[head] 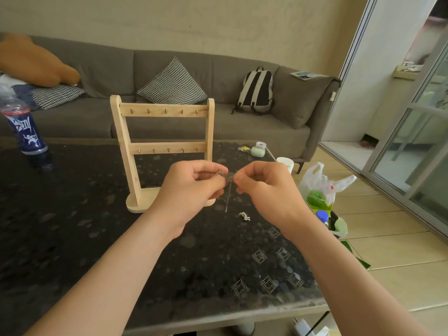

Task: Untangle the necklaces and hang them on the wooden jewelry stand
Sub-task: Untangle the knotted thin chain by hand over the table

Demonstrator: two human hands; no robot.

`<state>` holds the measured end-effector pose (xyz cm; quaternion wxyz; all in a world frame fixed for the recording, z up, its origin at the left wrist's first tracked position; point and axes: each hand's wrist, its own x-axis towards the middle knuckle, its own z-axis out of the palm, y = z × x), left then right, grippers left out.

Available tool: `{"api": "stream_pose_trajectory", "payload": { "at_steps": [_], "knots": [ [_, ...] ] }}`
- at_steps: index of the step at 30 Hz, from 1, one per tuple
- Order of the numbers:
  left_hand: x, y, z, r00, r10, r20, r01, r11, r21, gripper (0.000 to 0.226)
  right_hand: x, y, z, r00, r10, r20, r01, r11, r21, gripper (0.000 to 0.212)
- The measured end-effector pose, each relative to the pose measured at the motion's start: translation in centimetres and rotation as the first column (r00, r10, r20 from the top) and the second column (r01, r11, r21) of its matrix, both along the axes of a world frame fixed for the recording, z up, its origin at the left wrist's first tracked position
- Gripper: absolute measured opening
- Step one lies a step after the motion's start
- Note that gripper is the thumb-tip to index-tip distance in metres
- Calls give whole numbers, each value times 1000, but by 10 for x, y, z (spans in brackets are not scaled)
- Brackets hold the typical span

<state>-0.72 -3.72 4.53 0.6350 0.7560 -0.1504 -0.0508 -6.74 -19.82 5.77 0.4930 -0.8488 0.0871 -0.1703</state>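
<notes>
We see a grey sofa (218, 76) across the back of the room and, in front of it, a dark speckled table (84, 238) that fills most of the view. On the table stands the wooden jewelry stand (167, 147), upright, with two cross rails of small hooks. No chain hangs on either rail.

Just in front of the stand's base, raised above the tabletop, are the left hand (194, 187) and the right hand (266, 187), close together with their fingers curled. Each pinches part of a thin silver necklace (228, 197) between thumb and fingertips. A short stretch runs between the two hands, and a strand hangs down from it towards the table. A second necklace (244, 216) lies in a small bunched heap on the table, just below the right hand and apart from it.

We judge the untangling step to be in hand, with nothing hung yet. The next move likely calls for a light, patient pull to ease the held chain apart. Once it runs free, we would lift it to a hook on the stand. The heap on the table comes after.
</notes>
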Motion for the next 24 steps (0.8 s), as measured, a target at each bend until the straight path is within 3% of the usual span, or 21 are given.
{"api": "stream_pose_trajectory", "payload": {
  "at_steps": [7, 10, 13, 20, 24],
  "knots": [
    [-4, -5, 1, 995, -6, 100, 0, 998, 67, 7, -1, 2, 4, 999, -28, 31, 30, 999, -43, 21],
    [-2, -4, 3, 999, -40, -31, 40, 999, 1, 29, -2, 3, 5, 999, -33, 17, 34, 999, -22, 23],
    [-2, -3, 4, 986, -77, -145, 64, 994, -92, 33, -2, 3, 3, 999, -30, 27, 30, 1000, -8, 21],
    [-1, -1, 5, 980, -98, -175, 70, 984, -164, 25, -3, 3, 2, 999, -23, 35, 19, 995, 103, 19],
    [-3, 0, 6, 988, -105, -112, 99, 993, -60, 17, -3, 4, 1, 999, -12, 38, 7, 991, 131, 20]
  ]
}}
